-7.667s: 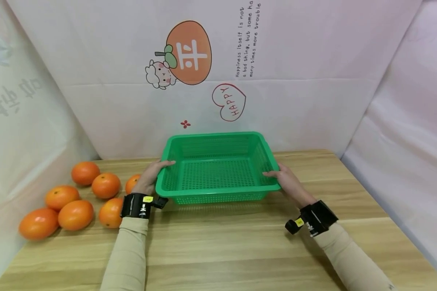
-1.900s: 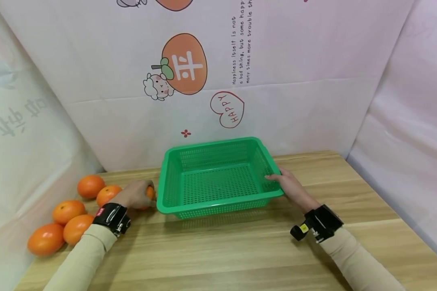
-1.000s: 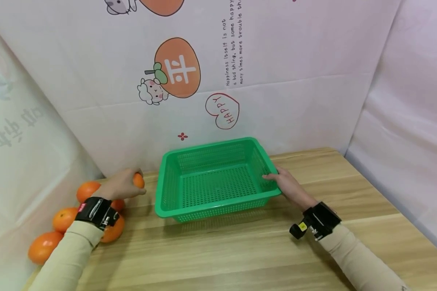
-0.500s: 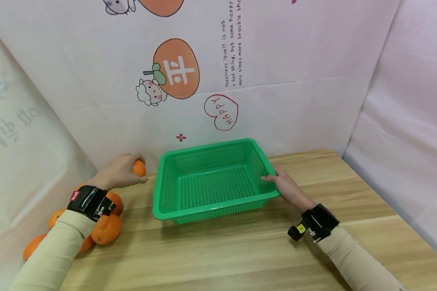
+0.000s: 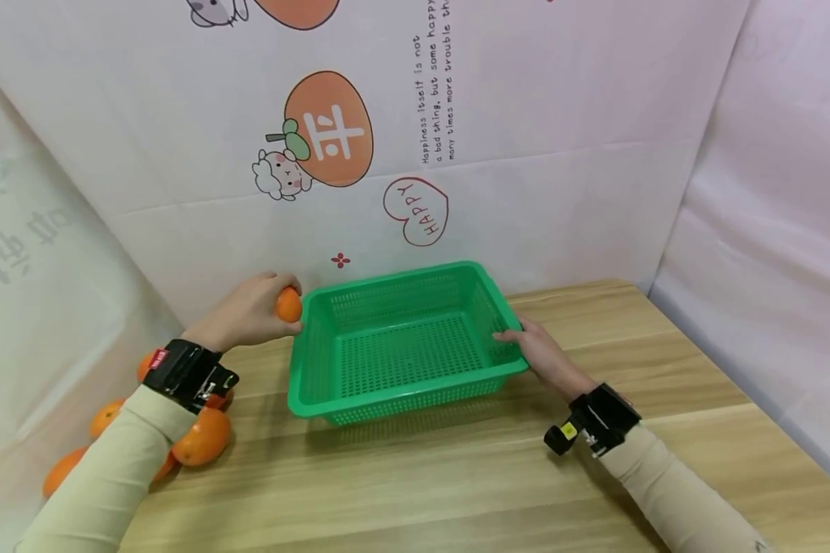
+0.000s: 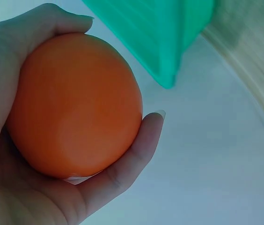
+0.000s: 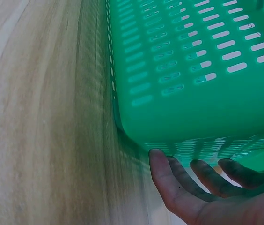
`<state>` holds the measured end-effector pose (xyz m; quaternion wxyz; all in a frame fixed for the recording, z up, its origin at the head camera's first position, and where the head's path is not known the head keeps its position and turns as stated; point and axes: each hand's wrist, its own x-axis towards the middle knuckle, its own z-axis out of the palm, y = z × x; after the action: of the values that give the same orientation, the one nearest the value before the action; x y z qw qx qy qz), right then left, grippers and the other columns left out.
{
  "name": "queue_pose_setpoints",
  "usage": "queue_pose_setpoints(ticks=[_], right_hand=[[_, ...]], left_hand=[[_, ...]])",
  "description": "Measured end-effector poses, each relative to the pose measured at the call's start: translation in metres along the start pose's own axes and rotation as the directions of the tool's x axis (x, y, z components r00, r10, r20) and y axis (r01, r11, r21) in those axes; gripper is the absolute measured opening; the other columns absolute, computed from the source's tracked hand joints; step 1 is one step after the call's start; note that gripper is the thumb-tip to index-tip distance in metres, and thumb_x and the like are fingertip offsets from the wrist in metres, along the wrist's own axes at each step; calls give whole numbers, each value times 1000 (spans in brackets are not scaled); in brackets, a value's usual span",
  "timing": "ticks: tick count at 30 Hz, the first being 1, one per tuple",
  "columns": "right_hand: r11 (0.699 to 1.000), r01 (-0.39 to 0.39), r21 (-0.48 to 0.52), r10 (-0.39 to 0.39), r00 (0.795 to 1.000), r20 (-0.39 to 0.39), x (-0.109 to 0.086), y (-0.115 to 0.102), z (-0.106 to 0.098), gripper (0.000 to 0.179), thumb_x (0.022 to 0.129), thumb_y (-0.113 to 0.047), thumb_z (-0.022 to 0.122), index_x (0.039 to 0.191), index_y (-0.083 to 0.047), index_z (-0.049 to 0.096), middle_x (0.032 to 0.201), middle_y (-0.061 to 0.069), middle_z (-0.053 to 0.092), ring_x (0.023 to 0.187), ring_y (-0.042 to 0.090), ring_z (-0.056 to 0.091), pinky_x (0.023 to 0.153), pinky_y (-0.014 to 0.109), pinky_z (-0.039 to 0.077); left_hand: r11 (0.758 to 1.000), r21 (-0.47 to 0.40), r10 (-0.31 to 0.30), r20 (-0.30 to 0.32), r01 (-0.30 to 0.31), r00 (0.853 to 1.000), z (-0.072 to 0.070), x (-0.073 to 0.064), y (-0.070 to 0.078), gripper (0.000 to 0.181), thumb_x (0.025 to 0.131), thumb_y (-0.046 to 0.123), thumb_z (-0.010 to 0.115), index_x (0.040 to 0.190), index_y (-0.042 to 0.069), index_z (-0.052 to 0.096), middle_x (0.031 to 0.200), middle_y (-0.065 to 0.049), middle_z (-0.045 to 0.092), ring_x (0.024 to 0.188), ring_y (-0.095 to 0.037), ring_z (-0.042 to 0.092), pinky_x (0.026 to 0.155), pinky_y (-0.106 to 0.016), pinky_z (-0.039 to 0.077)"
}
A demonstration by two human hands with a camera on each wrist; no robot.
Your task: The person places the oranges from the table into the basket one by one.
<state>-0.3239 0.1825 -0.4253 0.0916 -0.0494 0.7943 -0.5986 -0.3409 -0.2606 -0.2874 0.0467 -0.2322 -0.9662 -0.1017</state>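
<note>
My left hand (image 5: 252, 313) grips an orange (image 5: 289, 305), its thumb and fingers curled around the fruit. In the left wrist view the orange (image 6: 78, 105) fills the palm, with a corner of the green basket just beyond it. In the head view hand and fruit are at the left rim of the green plastic basket (image 5: 394, 393), raised above the table. My right hand (image 5: 542, 355) holds the basket's right end, thumb over the rim. In the right wrist view the fingers (image 7: 174, 185) lie against its perforated outside wall. The basket's slotted floor shows bare.
Several more oranges (image 5: 204, 438) lie on the wooden table (image 5: 415, 491) at the left, partly hidden behind the left forearm. A printed white cloth (image 5: 526, 192) stands close behind the basket, and more white cloth hangs along both sides.
My left hand left the basket rim and took up an orange from the table's left side. It then rose and moved right to the basket's left edge. The right hand kept its hold.
</note>
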Motion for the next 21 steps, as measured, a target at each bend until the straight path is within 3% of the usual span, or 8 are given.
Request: queue_pose_setpoints(ticks=[12, 21], right_hand=[[1000, -10, 10, 10, 1000, 3, 0, -3, 1, 66, 106, -25, 52, 166, -8, 30, 146, 28, 60, 117, 29, 71, 90, 27, 56], [1000, -5, 12, 5, 1000, 5, -1, -5, 2, 66, 107, -24, 52, 166, -6, 28, 149, 28, 58, 119, 28, 70, 95, 30, 55]], left_hand=[[998, 2, 68, 31, -68, 997, 3, 12, 27, 45, 84, 22, 83, 122, 7, 65, 105, -14, 65, 87, -25, 58, 70, -33, 50], [998, 12, 67, 75, -68, 995, 5, 31, 48, 52, 86, 26, 84, 130, 9, 63, 115, -15, 63, 91, -27, 61, 75, -35, 56]])
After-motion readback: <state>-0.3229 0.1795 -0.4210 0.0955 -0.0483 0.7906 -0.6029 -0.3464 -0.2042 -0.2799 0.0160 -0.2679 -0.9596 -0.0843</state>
